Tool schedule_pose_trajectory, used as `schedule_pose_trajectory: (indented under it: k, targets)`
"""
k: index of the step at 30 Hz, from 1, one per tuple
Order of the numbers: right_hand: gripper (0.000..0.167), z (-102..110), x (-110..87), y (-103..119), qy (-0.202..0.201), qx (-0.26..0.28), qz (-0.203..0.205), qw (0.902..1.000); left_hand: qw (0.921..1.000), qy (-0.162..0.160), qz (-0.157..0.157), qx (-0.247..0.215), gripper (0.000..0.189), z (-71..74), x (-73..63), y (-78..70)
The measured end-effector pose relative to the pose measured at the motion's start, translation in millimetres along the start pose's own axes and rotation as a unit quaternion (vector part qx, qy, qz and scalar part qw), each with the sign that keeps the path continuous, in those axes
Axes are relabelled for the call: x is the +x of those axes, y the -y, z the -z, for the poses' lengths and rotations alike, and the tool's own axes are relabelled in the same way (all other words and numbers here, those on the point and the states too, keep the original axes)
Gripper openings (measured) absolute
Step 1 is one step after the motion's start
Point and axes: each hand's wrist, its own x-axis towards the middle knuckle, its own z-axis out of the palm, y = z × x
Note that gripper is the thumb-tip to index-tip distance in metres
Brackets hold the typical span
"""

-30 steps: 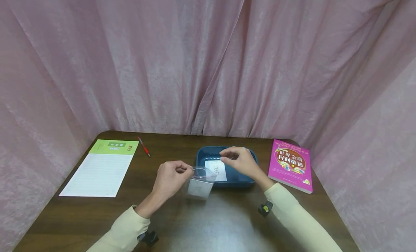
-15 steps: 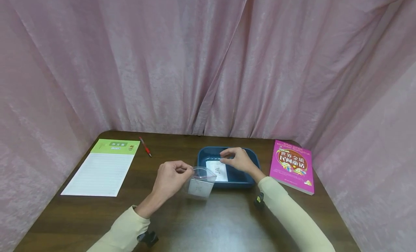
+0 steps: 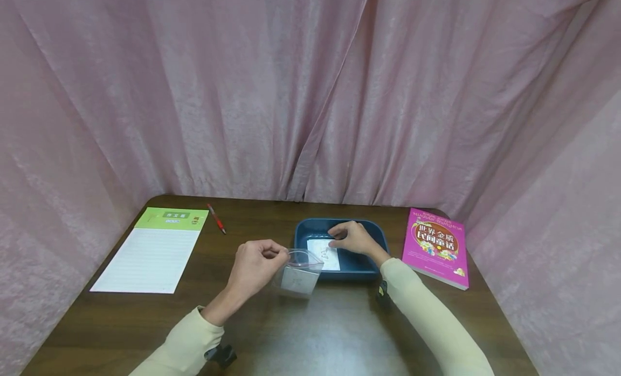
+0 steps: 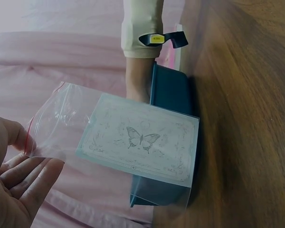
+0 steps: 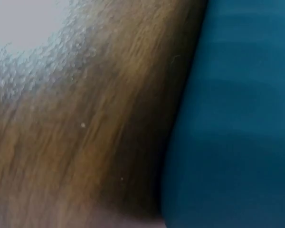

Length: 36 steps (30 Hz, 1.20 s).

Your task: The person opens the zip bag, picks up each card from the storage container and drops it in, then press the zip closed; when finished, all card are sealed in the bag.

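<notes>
Bag (image 3: 302, 273) with a butterfly card (image 4: 140, 137) inside hangs pinched in the left hand (image 3: 258, 264); beside it, the right hand (image 3: 356, 239) bends over a white card (image 3: 323, 255) in the tray (image 3: 359, 275), grip unclear. Held at one edge, the bag could sag closed.

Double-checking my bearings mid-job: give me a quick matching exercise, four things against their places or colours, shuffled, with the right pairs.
Things:
1. Plastic bag
2. Pen
3. Book
4. Tray

Places and colours:
A. Pink, lying near the right edge of the table
B. Blue, with the right hand over it
C. Pinched in the left hand
D. Red, lying beside the writing pad

Right pairs: 1-C, 2-D, 3-A, 4-B
</notes>
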Motion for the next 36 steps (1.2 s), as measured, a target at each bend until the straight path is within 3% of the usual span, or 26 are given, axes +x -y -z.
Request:
schedule_pose_trajectory:
  k: [16, 31, 36]
  targets:
    - [0.039, -3.2, 1.7, -3.7, 0.024, -0.063, 0.001, 0.9977, 1.0000, 0.002, -0.005, -0.004, 0.009, 0.7, 0.8, -2.0]
    - [0.028, -2.9, -1.5, 4.8, -0.011, -0.054, -0.005, 0.9984, 0.9999, 0.008, 0.005, -0.008, 0.008, 0.8, 0.2, -0.6]
    - [0.023, 5.7, -3.2, 5.1, -0.025, -0.022, 0.009, 0.9994, 0.9999, 0.007, 0.004, -0.007, 0.008, 1.9, 0.3, -2.1]
